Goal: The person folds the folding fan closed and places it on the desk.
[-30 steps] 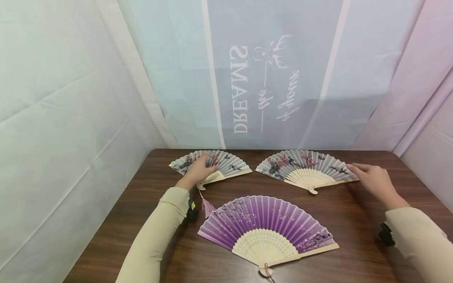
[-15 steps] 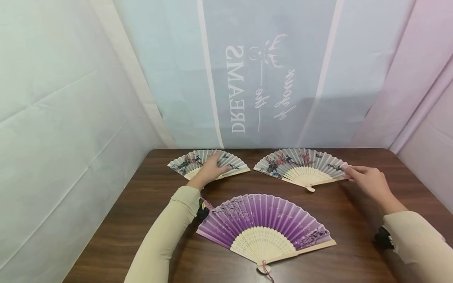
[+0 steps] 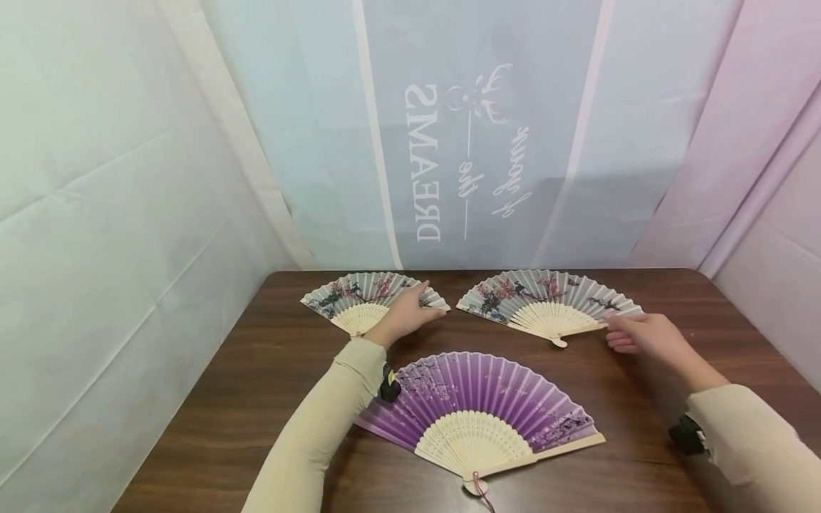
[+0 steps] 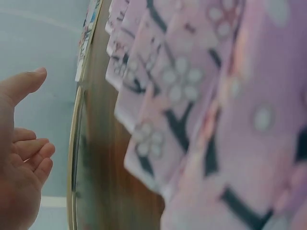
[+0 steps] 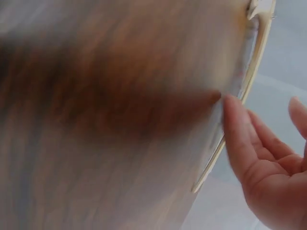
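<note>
Two grey folding fans with floral prints lie spread at the back of the table. Over the right part of the left grey fan [image 3: 359, 292] is my left hand [image 3: 403, 317], fingers extended and nothing held. My right hand [image 3: 651, 338] touches the lower right edge of the right grey fan [image 3: 545, 313]; in the right wrist view its thumb stands apart from the fingers [image 5: 240, 129] at the fan's edge. A larger purple folding fan [image 3: 474, 385] lies spread in front, its pale ribs toward me. It fills much of the left wrist view.
The dark wooden table [image 3: 269, 370] ends against a pale blue cloth backdrop [image 3: 487, 43] with mirrored lettering. White cloth [image 3: 115, 249] hangs along the left side. A cord [image 3: 482, 491] hangs from the purple fan's pivot, and my left forearm crosses beside that fan.
My left hand has slid rightward across the left grey fan. The right hand has shifted slightly left along the right fan's edge. All fans stay spread; the view has drifted slightly.
</note>
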`<state>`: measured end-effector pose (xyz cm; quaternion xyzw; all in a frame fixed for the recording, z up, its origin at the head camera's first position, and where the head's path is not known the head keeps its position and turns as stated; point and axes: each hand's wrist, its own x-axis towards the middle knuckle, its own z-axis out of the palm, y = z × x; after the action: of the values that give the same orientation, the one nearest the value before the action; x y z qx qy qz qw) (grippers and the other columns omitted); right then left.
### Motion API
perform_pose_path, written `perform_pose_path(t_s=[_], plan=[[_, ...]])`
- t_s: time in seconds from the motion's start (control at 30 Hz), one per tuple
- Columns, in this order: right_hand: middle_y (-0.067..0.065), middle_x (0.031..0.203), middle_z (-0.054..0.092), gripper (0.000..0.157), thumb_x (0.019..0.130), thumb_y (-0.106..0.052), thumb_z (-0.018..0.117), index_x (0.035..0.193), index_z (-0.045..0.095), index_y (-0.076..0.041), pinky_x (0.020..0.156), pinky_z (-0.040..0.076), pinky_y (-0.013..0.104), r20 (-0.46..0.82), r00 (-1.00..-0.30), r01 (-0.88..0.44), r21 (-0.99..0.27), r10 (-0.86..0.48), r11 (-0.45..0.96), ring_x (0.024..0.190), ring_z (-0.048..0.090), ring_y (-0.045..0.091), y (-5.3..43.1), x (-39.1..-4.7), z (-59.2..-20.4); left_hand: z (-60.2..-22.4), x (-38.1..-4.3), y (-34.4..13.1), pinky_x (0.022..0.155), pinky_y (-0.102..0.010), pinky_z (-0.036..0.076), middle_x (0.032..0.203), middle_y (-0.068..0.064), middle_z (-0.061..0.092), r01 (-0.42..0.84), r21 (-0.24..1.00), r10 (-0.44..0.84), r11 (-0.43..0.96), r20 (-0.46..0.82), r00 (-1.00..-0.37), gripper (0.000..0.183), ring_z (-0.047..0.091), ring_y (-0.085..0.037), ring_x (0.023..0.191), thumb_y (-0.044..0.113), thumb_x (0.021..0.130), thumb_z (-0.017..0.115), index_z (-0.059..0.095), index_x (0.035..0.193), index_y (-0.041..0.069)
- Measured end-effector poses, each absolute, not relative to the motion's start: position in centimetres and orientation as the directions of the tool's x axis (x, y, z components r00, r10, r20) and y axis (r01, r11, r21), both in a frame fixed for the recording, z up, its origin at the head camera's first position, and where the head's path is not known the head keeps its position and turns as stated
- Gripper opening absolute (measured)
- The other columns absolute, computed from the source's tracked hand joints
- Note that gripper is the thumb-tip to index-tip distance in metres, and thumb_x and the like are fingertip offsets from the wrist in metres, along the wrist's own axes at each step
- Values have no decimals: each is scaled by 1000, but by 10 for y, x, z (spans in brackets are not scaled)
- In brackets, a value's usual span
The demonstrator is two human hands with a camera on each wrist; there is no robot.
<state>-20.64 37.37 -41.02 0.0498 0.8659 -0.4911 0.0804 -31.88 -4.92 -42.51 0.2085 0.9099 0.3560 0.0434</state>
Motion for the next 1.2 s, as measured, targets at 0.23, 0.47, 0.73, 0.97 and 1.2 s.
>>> perform_pose_path(t_s=[0.23,0.47,0.73,0.97,1.2], plan=[[10,91,76,65,105,-33,48,127,43,29,76,66,28,-312,-949,271,-879,-44,393,78,73,9,371,-209,-411,-427,-318,-40,124,-45,34,155,-21,40,349,704,435,618,63,-898,81,40,-35,144,32,90,72,32,152,-3],[11,95,75,71,106,-33,47,134,30,31,80,66,28,-366,-924,313,-892,-114,325,82,73,10,366,-214,-412,-425,-315,-30,122,-44,39,152,-19,46,315,715,422,625,30,-906,79,46,-34,139,34,90,72,36,151,0],[9,102,73,76,107,-37,40,138,22,30,86,64,26,-439,-876,377,-881,-199,285,88,71,8,365,-217,-414,-424,-318,-16,114,-44,47,140,-20,58,235,797,410,557,-17,-912,71,55,-33,130,32,89,73,45,145,-3],[2,98,70,76,107,-35,42,141,15,27,89,63,25,-473,-846,450,-881,-247,143,90,71,9,367,-220,-417,-423,-318,-9,116,-44,45,143,-21,55,177,823,414,540,-76,-907,70,53,-34,133,30,89,73,46,144,-4],[4,98,70,73,106,-30,47,144,13,22,92,62,27,-474,-836,499,-866,-278,-23,92,72,13,362,-224,-422,-426,-319,-5,115,-43,47,144,-19,55,177,809,417,560,-91,-904,69,54,-32,132,32,90,73,47,144,-2]])
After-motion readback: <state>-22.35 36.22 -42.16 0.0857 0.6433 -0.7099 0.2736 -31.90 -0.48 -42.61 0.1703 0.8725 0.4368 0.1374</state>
